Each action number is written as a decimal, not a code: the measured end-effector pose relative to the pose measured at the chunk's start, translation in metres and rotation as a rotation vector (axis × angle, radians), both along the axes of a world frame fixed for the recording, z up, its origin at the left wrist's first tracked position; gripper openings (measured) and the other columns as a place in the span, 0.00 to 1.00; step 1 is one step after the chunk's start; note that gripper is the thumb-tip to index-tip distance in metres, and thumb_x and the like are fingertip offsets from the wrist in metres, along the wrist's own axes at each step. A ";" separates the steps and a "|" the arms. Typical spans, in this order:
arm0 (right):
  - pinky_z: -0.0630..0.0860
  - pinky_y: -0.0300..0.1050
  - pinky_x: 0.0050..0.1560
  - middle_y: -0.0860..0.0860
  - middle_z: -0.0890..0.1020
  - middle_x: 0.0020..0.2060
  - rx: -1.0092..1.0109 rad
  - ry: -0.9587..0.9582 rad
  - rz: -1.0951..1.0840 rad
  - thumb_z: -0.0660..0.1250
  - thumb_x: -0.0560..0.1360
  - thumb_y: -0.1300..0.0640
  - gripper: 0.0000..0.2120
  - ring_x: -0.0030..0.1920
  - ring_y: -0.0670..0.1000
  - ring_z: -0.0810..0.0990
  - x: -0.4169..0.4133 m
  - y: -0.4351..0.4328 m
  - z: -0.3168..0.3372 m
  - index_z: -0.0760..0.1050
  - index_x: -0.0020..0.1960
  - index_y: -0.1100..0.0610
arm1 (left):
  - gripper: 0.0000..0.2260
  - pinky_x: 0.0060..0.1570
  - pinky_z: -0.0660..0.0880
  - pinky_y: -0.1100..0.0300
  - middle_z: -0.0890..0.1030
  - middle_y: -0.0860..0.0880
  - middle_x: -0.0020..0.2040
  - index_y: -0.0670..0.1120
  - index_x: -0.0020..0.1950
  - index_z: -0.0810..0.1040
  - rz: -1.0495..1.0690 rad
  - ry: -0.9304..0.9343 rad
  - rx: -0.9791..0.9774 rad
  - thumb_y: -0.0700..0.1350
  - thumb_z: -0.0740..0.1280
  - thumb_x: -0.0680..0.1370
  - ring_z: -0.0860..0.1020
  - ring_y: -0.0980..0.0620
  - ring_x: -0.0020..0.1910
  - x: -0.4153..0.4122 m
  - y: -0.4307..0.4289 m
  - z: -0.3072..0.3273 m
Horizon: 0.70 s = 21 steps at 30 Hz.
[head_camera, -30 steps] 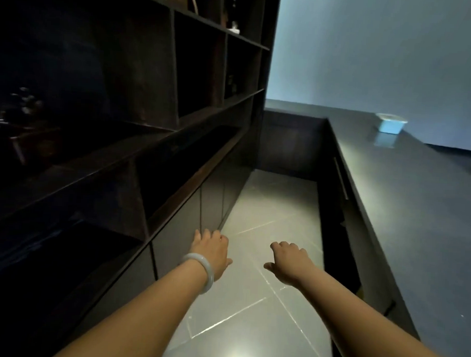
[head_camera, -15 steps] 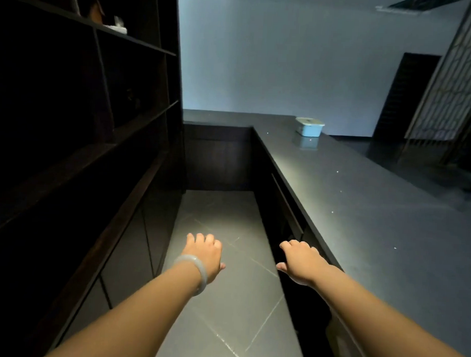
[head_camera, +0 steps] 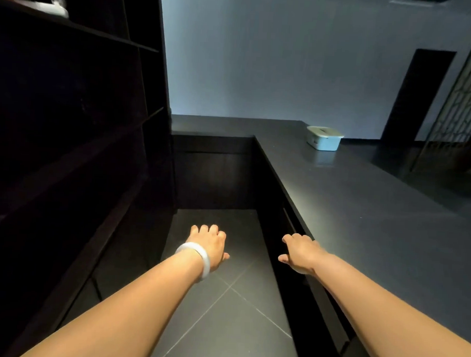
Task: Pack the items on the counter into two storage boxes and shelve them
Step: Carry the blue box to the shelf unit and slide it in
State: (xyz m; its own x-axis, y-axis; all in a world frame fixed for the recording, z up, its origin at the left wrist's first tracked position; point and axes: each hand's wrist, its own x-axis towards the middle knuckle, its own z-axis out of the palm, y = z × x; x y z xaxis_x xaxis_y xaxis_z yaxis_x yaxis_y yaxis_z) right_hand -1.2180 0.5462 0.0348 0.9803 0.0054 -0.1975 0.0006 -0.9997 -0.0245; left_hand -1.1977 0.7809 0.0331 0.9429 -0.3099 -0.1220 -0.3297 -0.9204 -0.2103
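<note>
Pale lidded storage box (head_camera: 324, 138) stands on the dark bench (head_camera: 375, 233) near its far edge, well beyond the fingers and to their right. The bench's inner edge runs from near the box down to the right hand (head_camera: 300, 252), which is at that edge; whether it touches cannot be told. Its fingers (head_camera: 296, 237) are loosely curled and hold nothing. The left hand (head_camera: 209, 244), with a white bangle (head_camera: 195, 259) at the wrist, hangs over the tiled floor (head_camera: 222, 320), fingers likewise relaxed and empty. A narrow aisle runs ahead of the fingers, between the bench and the shelving (head_camera: 69, 122) to their left. The shelves are too dark to make out, and the lid hides the box's contents.
</note>
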 end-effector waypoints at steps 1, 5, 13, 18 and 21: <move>0.68 0.54 0.66 0.56 0.72 0.67 -0.001 0.000 -0.003 0.61 0.80 0.45 0.25 0.67 0.59 0.69 0.029 0.001 0.000 0.65 0.71 0.57 | 0.24 0.68 0.62 0.44 0.69 0.43 0.67 0.44 0.70 0.66 -0.006 0.002 0.008 0.59 0.57 0.81 0.68 0.41 0.66 0.030 0.001 0.000; 0.69 0.55 0.66 0.56 0.71 0.67 -0.008 -0.038 -0.039 0.61 0.80 0.45 0.25 0.67 0.59 0.69 0.147 0.002 -0.001 0.64 0.72 0.57 | 0.24 0.68 0.62 0.45 0.69 0.44 0.66 0.44 0.70 0.66 -0.069 -0.029 0.014 0.59 0.57 0.81 0.68 0.42 0.66 0.157 0.003 -0.002; 0.69 0.52 0.64 0.55 0.72 0.67 0.021 -0.029 -0.231 0.61 0.80 0.45 0.24 0.66 0.58 0.70 0.342 -0.006 -0.005 0.65 0.71 0.58 | 0.23 0.66 0.64 0.45 0.70 0.44 0.65 0.44 0.69 0.67 -0.248 -0.026 0.032 0.58 0.56 0.81 0.70 0.42 0.63 0.396 -0.009 -0.006; 0.69 0.53 0.64 0.55 0.72 0.66 0.000 -0.002 -0.328 0.61 0.80 0.44 0.25 0.66 0.58 0.71 0.450 -0.032 -0.013 0.65 0.70 0.57 | 0.21 0.63 0.65 0.47 0.71 0.45 0.63 0.44 0.66 0.68 -0.363 -0.008 0.031 0.58 0.56 0.81 0.70 0.43 0.60 0.520 -0.042 -0.016; 0.68 0.53 0.64 0.56 0.71 0.67 0.009 -0.021 -0.358 0.60 0.80 0.43 0.26 0.67 0.59 0.70 0.527 -0.052 -0.018 0.63 0.72 0.57 | 0.21 0.64 0.64 0.47 0.70 0.44 0.64 0.44 0.67 0.67 -0.402 -0.030 0.021 0.58 0.56 0.81 0.70 0.43 0.61 0.599 -0.068 -0.019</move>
